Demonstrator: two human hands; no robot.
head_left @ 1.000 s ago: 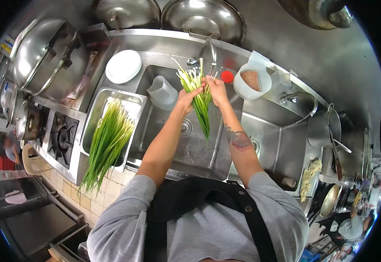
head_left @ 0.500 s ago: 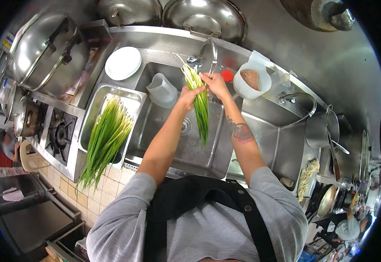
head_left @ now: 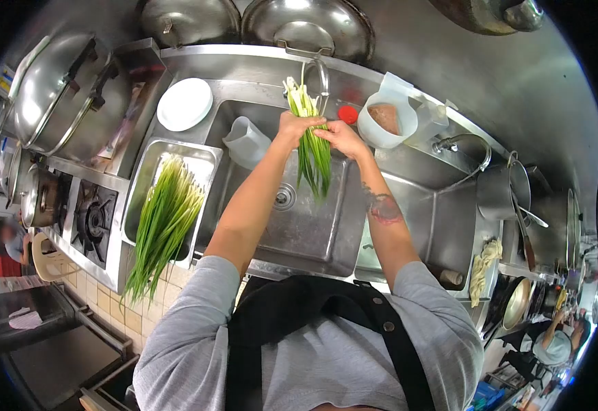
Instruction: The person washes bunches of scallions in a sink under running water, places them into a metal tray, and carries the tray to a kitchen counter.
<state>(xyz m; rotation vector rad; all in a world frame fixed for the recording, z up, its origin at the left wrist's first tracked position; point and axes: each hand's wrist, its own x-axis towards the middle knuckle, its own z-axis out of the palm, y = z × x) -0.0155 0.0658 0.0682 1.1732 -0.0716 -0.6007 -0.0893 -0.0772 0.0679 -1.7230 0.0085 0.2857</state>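
Observation:
Over the left basin of a steel sink [head_left: 292, 240], a bunch of green onions [head_left: 314, 164] hangs with its white ends up by the faucet [head_left: 321, 75] and its green tops down. My left hand [head_left: 297, 129] is closed around the bunch from the left. On its right side my right hand [head_left: 344, 137] grips the same bunch, its fingers meeting those of the left hand. A larger pile of green onions [head_left: 165, 222] lies in a metal tray [head_left: 210, 161] to the left, the green tops hanging over its near edge.
A translucent pitcher [head_left: 246, 142] leans in the basin. White plates [head_left: 184, 104] sit behind the tray. Right of the faucet are a red lid [head_left: 347, 114] and a white jug [head_left: 379, 137] with something brownish inside. A gas burner [head_left: 95, 219] and large lidded pot [head_left: 56, 96] stand left.
Both hands still hold the bunch. It has moved up towards the faucet, and its green tops hang higher above the basin floor. The camera view has shifted slightly.

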